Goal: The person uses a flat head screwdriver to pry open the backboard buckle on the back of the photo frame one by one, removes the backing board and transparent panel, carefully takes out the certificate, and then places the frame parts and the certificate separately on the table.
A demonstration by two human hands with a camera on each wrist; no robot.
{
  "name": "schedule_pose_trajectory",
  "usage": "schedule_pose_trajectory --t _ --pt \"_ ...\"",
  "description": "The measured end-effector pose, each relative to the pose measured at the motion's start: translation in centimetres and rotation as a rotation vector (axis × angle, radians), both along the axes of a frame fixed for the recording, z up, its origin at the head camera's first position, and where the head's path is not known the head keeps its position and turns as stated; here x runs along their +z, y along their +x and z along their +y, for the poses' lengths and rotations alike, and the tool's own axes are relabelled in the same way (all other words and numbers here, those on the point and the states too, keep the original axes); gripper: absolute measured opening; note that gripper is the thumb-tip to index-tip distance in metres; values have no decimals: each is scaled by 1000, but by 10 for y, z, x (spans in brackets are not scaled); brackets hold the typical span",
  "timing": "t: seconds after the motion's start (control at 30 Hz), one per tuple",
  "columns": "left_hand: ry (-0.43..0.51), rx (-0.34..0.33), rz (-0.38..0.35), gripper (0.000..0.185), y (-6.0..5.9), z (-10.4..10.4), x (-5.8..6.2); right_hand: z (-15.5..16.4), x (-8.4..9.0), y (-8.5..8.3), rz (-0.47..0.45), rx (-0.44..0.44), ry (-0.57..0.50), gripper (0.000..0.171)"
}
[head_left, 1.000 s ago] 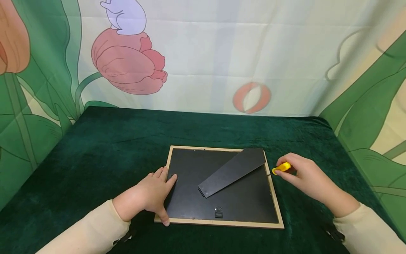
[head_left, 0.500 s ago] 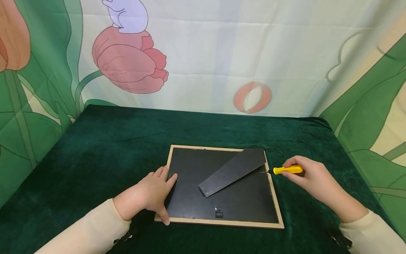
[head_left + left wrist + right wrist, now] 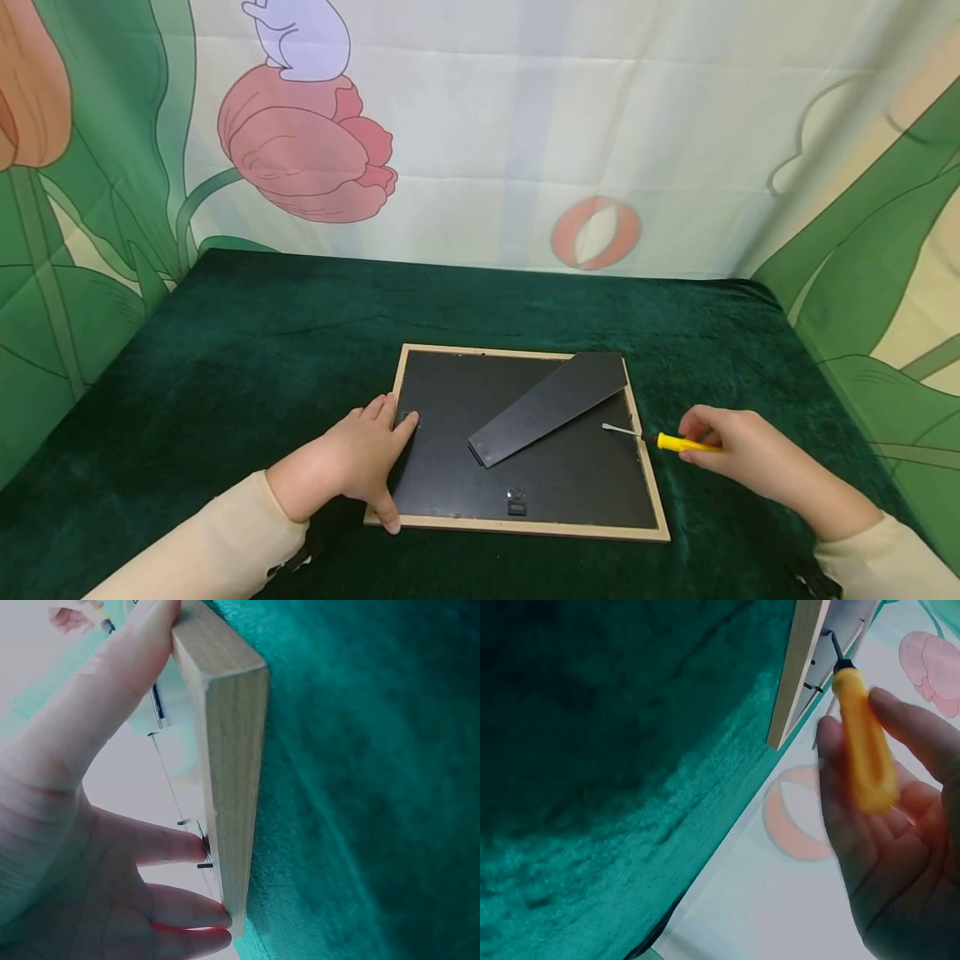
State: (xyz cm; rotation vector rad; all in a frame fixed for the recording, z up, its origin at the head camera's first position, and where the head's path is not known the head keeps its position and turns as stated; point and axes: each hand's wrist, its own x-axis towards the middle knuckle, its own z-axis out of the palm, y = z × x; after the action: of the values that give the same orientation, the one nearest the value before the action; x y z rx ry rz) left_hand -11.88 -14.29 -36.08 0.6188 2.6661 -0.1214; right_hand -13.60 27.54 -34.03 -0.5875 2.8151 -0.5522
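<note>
— Where is the picture frame [image 3: 525, 527], and how is it held?
— It is laid back side up on the velvet-covered worktop [image 3: 225, 375], well apart from the far edge, slightly nearer the right edge than the left. Its left rail is touched by the left hand [image 3: 367, 454], spread, with nothing grasped. A yellow-handled screwdriver [image 3: 667, 442] is pinched in the grip of the right hand [image 3: 738, 446], its shaft held across the right rail.
— What could go wrong?
— The backing board [image 3: 570, 475] could be scratched by a slip at so shallow an angle; the frame could be skidded if too little pressure were applied on the left. Whether the tip is touching cannot be told.
— And its look?
— Pale wood is seen around black board, crossed slantwise by a black easel leg [image 3: 551, 408].
</note>
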Motion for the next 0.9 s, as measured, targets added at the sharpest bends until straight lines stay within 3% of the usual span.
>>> schedule_pose_trajectory --t 0.27,0.43,0.6,0.9 --pt "8 0 -5 125 0 0 0 0 -6 8 -83 94 83 22" --pt "10 -3 -6 126 -1 -1 0 3 -8 14 -228 72 17 28" --pt "4 -8 5 127 0 -1 -1 14 -11 21 -313 42 -38 38" --pt "13 17 -11 127 0 0 0 27 -16 33 -520 -86 -209 69"
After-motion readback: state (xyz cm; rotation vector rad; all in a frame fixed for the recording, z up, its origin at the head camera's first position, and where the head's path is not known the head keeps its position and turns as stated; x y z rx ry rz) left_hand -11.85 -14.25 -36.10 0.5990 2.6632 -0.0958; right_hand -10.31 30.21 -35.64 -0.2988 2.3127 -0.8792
